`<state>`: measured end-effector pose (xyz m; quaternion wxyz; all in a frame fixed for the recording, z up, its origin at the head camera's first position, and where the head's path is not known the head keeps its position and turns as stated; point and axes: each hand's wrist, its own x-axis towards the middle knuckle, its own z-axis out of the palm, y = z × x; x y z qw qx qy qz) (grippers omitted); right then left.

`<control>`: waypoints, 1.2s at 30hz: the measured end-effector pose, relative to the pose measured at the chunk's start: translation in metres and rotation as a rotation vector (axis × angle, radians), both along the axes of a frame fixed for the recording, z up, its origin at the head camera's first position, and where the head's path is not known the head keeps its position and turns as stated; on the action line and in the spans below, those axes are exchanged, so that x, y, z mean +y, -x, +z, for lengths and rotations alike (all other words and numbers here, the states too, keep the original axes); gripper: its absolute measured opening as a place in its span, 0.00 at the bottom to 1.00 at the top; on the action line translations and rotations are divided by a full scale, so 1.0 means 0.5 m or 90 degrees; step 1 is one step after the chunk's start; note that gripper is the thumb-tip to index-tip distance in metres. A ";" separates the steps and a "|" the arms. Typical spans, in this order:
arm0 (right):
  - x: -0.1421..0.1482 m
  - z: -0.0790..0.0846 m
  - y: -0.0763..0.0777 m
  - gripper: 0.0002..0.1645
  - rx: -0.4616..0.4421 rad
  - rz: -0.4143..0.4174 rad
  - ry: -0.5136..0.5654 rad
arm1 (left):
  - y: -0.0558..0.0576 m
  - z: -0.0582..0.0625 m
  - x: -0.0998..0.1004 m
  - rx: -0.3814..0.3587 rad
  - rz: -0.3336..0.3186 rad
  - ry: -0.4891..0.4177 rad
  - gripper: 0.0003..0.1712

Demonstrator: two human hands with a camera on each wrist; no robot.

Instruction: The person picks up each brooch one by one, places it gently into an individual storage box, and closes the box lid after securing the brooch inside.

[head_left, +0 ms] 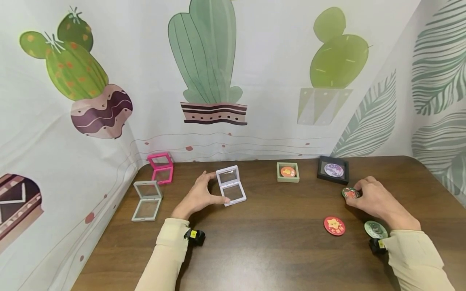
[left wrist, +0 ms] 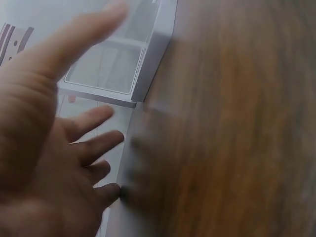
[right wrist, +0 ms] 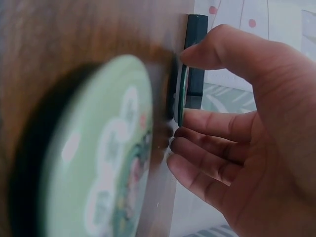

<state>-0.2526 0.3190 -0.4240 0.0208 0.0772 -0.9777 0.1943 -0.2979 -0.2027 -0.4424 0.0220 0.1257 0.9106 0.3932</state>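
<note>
My left hand [head_left: 201,197] is spread at the left side of a pale lavender hinged display frame [head_left: 234,192], which stands unfolded on the table. The thumb reaches over its lower corner; whether it touches is unclear. In the left wrist view the frame [left wrist: 103,66] rises behind the thumb, and the other fingers are apart from it. My right hand [head_left: 376,199] pinches a dark green round badge [head_left: 350,193] with a red picture, between thumb and fingers. Seen edge-on in the right wrist view, the badge [right wrist: 182,94] is just at the tabletop.
Pink [head_left: 161,168] and grey-green [head_left: 147,202] unfolded frames stand at left. Farther right are a green frame [head_left: 288,178] with an orange badge and a black frame [head_left: 322,173] with a purple badge. Red [head_left: 334,226] and light green [head_left: 375,229] badges lie near the right forearm.
</note>
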 end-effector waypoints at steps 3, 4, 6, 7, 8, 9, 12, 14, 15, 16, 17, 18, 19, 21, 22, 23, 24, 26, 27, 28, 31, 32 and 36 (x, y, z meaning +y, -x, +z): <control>0.000 0.001 0.000 0.32 0.001 0.003 0.001 | 0.002 -0.004 0.001 -0.006 -0.038 0.025 0.60; 0.000 0.001 0.000 0.32 0.000 0.004 0.001 | 0.002 -0.005 0.002 -0.004 -0.047 0.029 0.60; 0.000 0.000 0.000 0.31 -0.001 0.006 0.002 | 0.001 -0.006 0.005 -0.003 -0.055 0.030 0.58; 0.000 0.000 0.000 0.30 -0.002 0.007 0.003 | 0.001 -0.006 0.006 -0.005 -0.056 0.029 0.57; -0.001 0.000 -0.001 0.30 -0.003 0.008 0.004 | 0.000 -0.007 0.006 -0.004 -0.057 0.027 0.55; -0.001 -0.001 -0.001 0.30 -0.003 0.008 0.004 | 0.000 -0.007 0.007 -0.004 -0.056 0.024 0.54; -0.001 -0.002 -0.001 0.30 -0.002 0.007 0.006 | 0.000 -0.008 0.007 -0.004 -0.051 0.017 0.50; -0.001 -0.002 0.000 0.31 -0.001 0.005 0.009 | 0.000 -0.009 0.007 -0.005 -0.048 0.012 0.49; -0.001 -0.002 0.000 0.31 -0.001 0.003 0.009 | 0.000 -0.009 0.007 -0.005 -0.047 0.010 0.49; -0.001 -0.003 0.001 0.31 -0.001 0.002 0.011 | -0.001 -0.010 0.007 -0.006 -0.046 0.008 0.49; -0.001 -0.004 0.001 0.31 0.000 0.002 0.011 | -0.001 -0.010 0.007 -0.006 -0.046 0.007 0.49; -0.002 -0.004 0.002 0.31 0.000 0.002 0.012 | -0.001 -0.010 0.007 -0.007 -0.045 0.006 0.49; -0.002 -0.005 0.002 0.31 0.000 0.002 0.013 | -0.001 -0.011 0.007 -0.007 -0.045 0.006 0.49; -0.005 -0.005 0.003 0.31 0.000 0.005 0.013 | -0.001 -0.011 0.007 -0.005 -0.046 0.006 0.49; -0.006 -0.005 0.003 0.31 -0.001 0.006 0.014 | -0.001 -0.011 0.007 -0.003 -0.047 0.007 0.49; -0.008 -0.005 0.004 0.31 -0.001 0.006 0.015 | -0.001 -0.011 0.007 -0.002 -0.047 0.007 0.49; -0.010 -0.004 0.004 0.31 0.000 0.008 0.017 | -0.001 -0.012 0.007 -0.001 -0.047 0.007 0.49; -0.016 -0.001 0.007 0.30 0.001 0.009 0.021 | -0.001 -0.013 0.007 0.000 -0.047 0.008 0.49; -0.019 0.001 0.008 0.30 0.002 0.010 0.023 | 0.000 -0.014 0.007 0.000 -0.047 0.009 0.49; -0.023 0.002 0.009 0.31 0.002 0.010 0.025 | 0.000 -0.014 0.006 0.000 -0.047 0.009 0.49; -0.031 0.007 0.012 0.32 -0.004 0.011 0.029 | 0.000 -0.015 0.007 0.000 -0.047 0.011 0.49; -0.032 0.008 0.013 0.32 -0.005 0.011 0.029 | 0.000 -0.015 0.007 0.000 -0.047 0.011 0.49; -0.036 0.011 0.013 0.31 0.000 0.009 0.032 | 0.000 -0.014 0.007 -0.002 -0.046 0.014 0.49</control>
